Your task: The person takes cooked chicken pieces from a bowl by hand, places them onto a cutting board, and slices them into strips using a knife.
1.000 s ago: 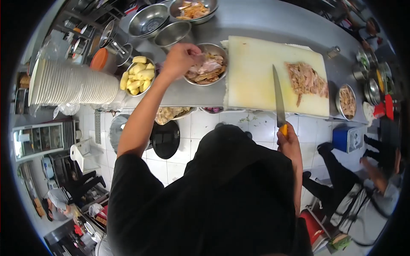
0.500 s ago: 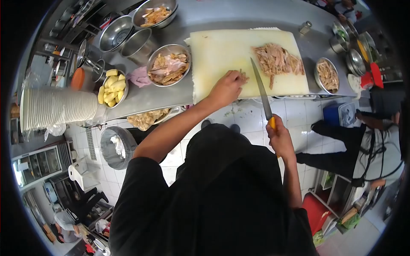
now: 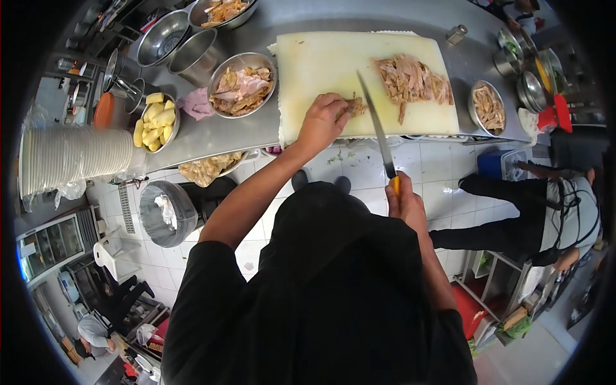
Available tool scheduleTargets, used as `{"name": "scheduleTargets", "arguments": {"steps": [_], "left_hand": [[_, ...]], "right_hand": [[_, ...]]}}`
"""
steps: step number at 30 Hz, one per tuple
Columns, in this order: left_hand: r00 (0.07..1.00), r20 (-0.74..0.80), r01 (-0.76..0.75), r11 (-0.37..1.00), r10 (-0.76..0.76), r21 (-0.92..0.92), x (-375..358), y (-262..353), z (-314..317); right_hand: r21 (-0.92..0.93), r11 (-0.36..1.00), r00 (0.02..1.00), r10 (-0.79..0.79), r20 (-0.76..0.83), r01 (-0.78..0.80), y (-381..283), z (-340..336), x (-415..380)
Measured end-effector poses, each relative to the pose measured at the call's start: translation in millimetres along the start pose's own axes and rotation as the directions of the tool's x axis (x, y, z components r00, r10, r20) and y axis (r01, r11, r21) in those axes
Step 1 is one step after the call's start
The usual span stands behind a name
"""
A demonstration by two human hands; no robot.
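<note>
pinning a small meat portion (image 3: 355, 106) to the cutting board (image 3: 314, 58) with the left hand (image 3: 323, 123), with fingers together at its edge — likely to steady it. gripping the knife (image 3: 387, 158) by its yellow handle (image 3: 395, 186) in the right hand (image 3: 409, 206), with fingers wrapped round, perhaps for control. having the sliced meat (image 3: 410, 80) piled beyond the blade (image 3: 375, 120) — perhaps for working room.

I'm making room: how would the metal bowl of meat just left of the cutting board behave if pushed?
The metal bowl probably slides easily, as its wall and the counter look smooth. Heaped with meat, it may feel weighty, and loose pieces could spill if tilted.
</note>
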State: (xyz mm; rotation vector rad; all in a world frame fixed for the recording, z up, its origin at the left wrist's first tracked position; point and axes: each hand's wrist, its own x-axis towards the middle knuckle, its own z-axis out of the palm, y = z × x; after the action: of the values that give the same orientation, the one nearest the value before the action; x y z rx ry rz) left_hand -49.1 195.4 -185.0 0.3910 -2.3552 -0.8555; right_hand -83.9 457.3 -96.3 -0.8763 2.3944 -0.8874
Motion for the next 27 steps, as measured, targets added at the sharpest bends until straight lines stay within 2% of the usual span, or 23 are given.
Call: {"name": "scheduleTargets", "arguments": {"steps": [3, 6, 10, 16, 20, 22, 27], "left_hand": [[0.999, -0.047, -0.019, 1.0, 0.018, -0.022, -3.1, 0.0, -0.3], [0.999, -0.049, -0.018, 0.999, 0.016, -0.038, -2.0, -0.8, 2.4], [0.998, -0.054, -0.011, 0.999, 0.009, -0.035, -3.0, 1.0, 1.9], [0.997, -0.08, -0.012, 0.998, 0.007, -0.063, -0.3, 5.7, 0.1], [0.997, -0.073, 0.005, 0.997, -0.01, -0.073, 0.7, 6.2, 0.6], [0.996, -0.085, 0.007, 0.997, -0.013, -0.076, 2.8, 2.9, 3.7], [0.997, -0.077, 0.009, 0.996, -0.016, -0.086, 3.4, 1.5, 2.8]], "right_hand": [[0.069, 0.997, 0.993, -0.037, -0.114, 0.045, -5.8, 2.3, -2.7], [-0.237, 0.971, 0.986, 0.072, 0.15, -0.034, -2.2, 6.1, 8.5], [-0.201, 0.98, 0.988, 0.042, 0.15, -0.011, 5.3, 10.1, 10.2], [-0.232, 0.971, 0.986, 0.092, 0.142, -0.057, 7.4, 10.3, 14.5], [-0.189, 0.981, 0.984, 0.082, 0.157, -0.051, 2.5, 6.8, 14.1], [-0.197, 0.975, 0.98, 0.133, 0.15, -0.102, -3.3, 5.2, 13.9], [-0.127, 0.991, 0.997, 0.051, 0.061, -0.043, -14.9, 11.7, 39.0]]}}
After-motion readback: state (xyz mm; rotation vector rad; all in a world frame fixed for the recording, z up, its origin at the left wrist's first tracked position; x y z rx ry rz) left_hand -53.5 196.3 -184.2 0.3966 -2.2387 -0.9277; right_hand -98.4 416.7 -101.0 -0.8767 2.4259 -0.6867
